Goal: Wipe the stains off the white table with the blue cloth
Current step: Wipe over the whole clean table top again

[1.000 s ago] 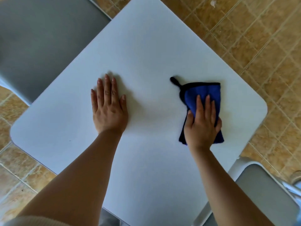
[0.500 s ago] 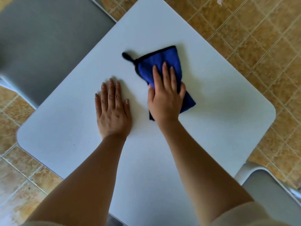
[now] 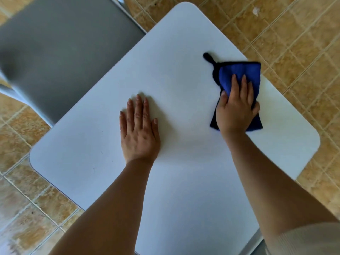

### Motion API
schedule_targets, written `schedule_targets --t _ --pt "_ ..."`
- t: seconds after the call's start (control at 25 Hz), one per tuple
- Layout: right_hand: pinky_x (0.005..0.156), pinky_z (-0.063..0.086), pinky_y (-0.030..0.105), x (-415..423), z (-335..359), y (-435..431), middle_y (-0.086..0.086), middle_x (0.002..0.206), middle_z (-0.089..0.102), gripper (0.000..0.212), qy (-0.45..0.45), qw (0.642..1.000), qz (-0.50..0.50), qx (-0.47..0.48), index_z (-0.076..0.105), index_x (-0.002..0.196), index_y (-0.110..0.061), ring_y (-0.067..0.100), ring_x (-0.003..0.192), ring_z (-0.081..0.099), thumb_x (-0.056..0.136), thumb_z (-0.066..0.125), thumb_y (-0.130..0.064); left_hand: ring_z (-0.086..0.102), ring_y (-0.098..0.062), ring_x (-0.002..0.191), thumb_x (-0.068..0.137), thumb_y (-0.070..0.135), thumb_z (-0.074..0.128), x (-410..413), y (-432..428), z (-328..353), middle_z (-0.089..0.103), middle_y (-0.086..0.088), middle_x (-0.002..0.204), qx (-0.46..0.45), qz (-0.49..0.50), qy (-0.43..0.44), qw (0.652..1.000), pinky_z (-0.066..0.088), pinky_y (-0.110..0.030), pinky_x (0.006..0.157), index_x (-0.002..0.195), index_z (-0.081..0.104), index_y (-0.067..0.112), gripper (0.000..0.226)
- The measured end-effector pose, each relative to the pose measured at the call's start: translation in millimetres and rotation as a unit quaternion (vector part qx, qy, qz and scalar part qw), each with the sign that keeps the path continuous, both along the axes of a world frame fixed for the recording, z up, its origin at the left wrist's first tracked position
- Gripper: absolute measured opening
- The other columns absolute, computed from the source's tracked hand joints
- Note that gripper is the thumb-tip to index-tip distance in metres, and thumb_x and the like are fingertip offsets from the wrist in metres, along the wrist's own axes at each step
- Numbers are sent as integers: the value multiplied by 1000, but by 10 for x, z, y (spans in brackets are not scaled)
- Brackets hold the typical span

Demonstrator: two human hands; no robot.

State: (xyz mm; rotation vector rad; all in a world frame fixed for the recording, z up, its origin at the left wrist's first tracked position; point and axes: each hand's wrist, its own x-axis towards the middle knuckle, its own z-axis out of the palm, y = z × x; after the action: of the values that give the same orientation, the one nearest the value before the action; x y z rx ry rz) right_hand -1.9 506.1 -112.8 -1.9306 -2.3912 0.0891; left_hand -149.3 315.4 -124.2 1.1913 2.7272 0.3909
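The white table (image 3: 184, 61) fills the middle of the view, turned like a diamond. A folded blue cloth (image 3: 239, 72) with black trim and a black hanging loop lies near the table's right edge. My right hand (image 3: 236, 107) presses flat on the cloth, fingers spread over it, covering its lower half. My left hand (image 3: 138, 129) rests palm down on the bare tabletop at the centre, fingers together, holding nothing. A tiny dark speck (image 3: 94, 168) shows on the table near the left corner.
A grey chair seat (image 3: 60, 52) stands against the table's upper left edge. Tan floor tiles (image 3: 294, 34) surround the table. Part of another chair's frame (image 3: 257, 243) shows at the bottom right.
My right hand has slid the cloth from the table's middle, beside my left hand, out to the right edge. My left hand has stayed flat in place.
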Motion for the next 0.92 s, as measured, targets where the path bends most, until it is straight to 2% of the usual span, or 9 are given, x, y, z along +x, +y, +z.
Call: schedule_targets --t 0.12,0.24,0.44,0.6,0.72,0.92 --pt "112 23 51 -549 22 342 -3 164 21 54 -1 999 31 -28 26 155 -30 17 150 18 102 34 -41 8 -21 149 102 33 25 -11 2 -7 12 -3 161 2 0 1 1000 3 -40 121 154 17 13 56" --pt "112 22 50 -925 7 310 -4 164 20 54 5 997 68 -21 25 155 -30 17 151 16 103 34 -41 8 -21 149 102 33 26 -9 0 -13 14 -4 161 -2 -2 5 1000 3 -40 121 154 19 12 56" --pt "106 30 48 -1030 -84 -77 -3 157 38 52 30 984 169 36 41 149 -29 19 145 34 99 39 -40 7 -20 149 102 34 24 -6 -10 -5 13 -4 161 -6 0 10 1000 3 -39 121 154 17 12 57" --pt "105 32 48 -969 -97 -377 -2 157 39 52 37 983 177 40 42 149 -28 20 144 36 99 39 -39 8 -19 149 102 35 21 -30 -46 35 15 -6 161 14 -8 -16 1000 3 -38 121 154 18 10 57" --pt "108 29 50 -1070 -64 -649 -3 160 31 54 26 986 164 12 36 152 -28 20 148 28 99 38 -40 7 -18 149 102 34 19 -93 -193 94 14 -7 161 41 -30 -44 998 1 -36 121 153 17 8 57" --pt "108 30 51 -1409 -75 -1278 -3 159 34 54 36 980 197 0 38 151 -28 20 147 30 98 41 -37 13 -21 148 103 33 22 -311 -976 111 19 -9 160 35 49 -17 998 6 -39 121 151 22 5 56"
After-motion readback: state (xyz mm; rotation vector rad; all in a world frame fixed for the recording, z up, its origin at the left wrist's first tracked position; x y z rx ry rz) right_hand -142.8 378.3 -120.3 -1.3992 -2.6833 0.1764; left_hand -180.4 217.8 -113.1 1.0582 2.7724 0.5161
